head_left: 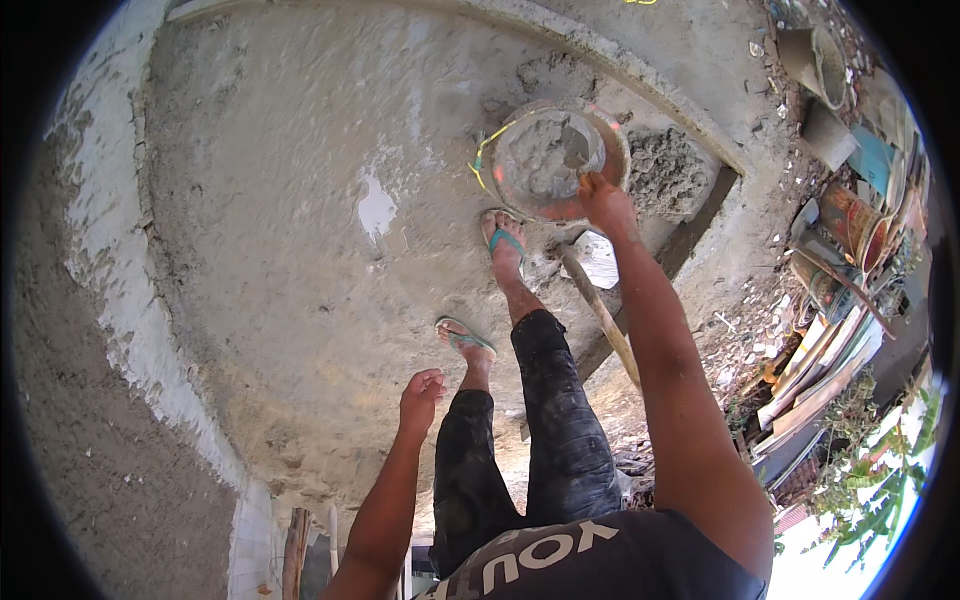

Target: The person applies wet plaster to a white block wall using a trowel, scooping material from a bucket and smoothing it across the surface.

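My right hand reaches over a round tub with a worn reddish rim and grips the handle of a trowel. The trowel's blade lies partly in the wet grey mortar that fills the tub. A yellow-green cord hangs off the tub's left side. My left hand is held low beside my left leg, well away from the tub. Its fingers are loosely curled together, and nothing shows in them.
Right of the tub lies a heap of mortar. A wooden-handled tool slants beside my right leg, near a white slab. A raised concrete edge borders the floor. Old buckets and boards clutter the right.
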Demonstrator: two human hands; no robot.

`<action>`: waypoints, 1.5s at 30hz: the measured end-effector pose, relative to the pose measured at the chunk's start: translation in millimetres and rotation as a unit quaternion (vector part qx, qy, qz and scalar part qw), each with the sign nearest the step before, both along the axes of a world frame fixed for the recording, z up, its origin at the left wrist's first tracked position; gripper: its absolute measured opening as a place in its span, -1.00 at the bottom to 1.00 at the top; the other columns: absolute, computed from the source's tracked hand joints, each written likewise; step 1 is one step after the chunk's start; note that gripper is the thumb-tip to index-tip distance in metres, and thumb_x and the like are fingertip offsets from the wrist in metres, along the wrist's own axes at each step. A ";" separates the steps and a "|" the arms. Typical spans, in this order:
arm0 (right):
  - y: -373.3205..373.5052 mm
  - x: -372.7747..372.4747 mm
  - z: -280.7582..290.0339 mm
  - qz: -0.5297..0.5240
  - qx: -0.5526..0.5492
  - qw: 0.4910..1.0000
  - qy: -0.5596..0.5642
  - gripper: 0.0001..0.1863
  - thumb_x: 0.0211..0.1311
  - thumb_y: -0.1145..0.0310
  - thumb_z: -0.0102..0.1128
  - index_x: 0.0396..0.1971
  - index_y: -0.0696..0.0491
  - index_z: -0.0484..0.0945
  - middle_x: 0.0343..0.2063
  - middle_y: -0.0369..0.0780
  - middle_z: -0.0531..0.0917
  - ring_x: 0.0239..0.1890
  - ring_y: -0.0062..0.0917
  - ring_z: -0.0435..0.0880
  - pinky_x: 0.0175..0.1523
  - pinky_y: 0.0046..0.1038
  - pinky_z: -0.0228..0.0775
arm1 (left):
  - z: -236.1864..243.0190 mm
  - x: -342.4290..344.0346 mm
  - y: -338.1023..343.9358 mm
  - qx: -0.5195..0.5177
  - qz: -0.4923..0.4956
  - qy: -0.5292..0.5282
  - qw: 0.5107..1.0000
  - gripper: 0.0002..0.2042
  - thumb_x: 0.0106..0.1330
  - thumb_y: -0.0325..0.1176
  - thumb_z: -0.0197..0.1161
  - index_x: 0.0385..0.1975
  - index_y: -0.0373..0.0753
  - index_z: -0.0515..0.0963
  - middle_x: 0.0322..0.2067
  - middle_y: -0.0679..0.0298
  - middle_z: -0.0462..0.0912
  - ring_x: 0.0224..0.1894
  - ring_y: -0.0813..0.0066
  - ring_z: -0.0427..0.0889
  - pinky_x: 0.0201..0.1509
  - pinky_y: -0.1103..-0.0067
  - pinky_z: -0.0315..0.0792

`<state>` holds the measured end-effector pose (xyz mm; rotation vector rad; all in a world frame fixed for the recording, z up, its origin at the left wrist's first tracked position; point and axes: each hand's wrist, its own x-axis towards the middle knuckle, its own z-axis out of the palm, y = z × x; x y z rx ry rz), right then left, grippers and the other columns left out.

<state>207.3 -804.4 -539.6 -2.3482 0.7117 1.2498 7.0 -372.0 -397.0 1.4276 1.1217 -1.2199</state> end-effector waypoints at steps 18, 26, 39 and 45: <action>49.4 -0.2 -10.6 0.186 -0.027 0.981 0.036 -0.64 0.33 0.15 -0.03 -0.01 -0.03 0.58 -0.10 -0.03 0.69 -0.01 -0.15 0.69 0.08 -0.12 0.52 | 24.4 12.0 6.0 0.017 0.055 -0.026 0.998 -0.72 0.42 -0.29 0.16 0.03 -0.26 0.47 -0.12 0.28 0.64 -0.18 0.52 0.60 -0.07 0.57 0.45; 7.0 -51.0 -63.3 0.148 -0.125 0.980 0.052 -0.54 0.32 0.06 0.01 0.05 0.04 0.54 -0.08 -0.02 0.69 0.00 -0.10 0.68 0.08 -0.17 0.53 | -7.5 17.8 -7.9 -0.040 0.036 -0.021 0.998 -0.70 0.42 -0.26 0.16 0.04 -0.26 0.46 -0.07 0.23 0.64 -0.14 0.49 0.61 -0.04 0.54 0.45; 0.2 -10.9 -27.1 0.089 0.029 0.986 0.142 -0.62 0.37 0.16 -0.10 -0.07 0.04 0.63 -0.08 0.01 0.67 0.04 -0.29 0.67 0.03 -0.25 0.57 | 10.0 12.7 -5.6 -0.005 0.033 -0.014 0.999 -0.70 0.43 -0.26 0.14 0.05 -0.26 0.46 -0.09 0.25 0.63 -0.15 0.51 0.59 -0.05 0.57 0.47; -15.9 -17.7 -43.2 -0.038 -0.056 0.997 0.030 -0.57 0.32 0.02 -0.01 0.04 -0.07 0.57 -0.06 0.04 0.66 0.05 -0.18 0.65 0.13 -0.15 0.48 | 4.9 17.3 -11.4 -0.022 0.010 -0.033 0.999 -0.70 0.43 -0.27 0.14 0.05 -0.27 0.46 -0.08 0.24 0.63 -0.15 0.50 0.61 -0.03 0.56 0.46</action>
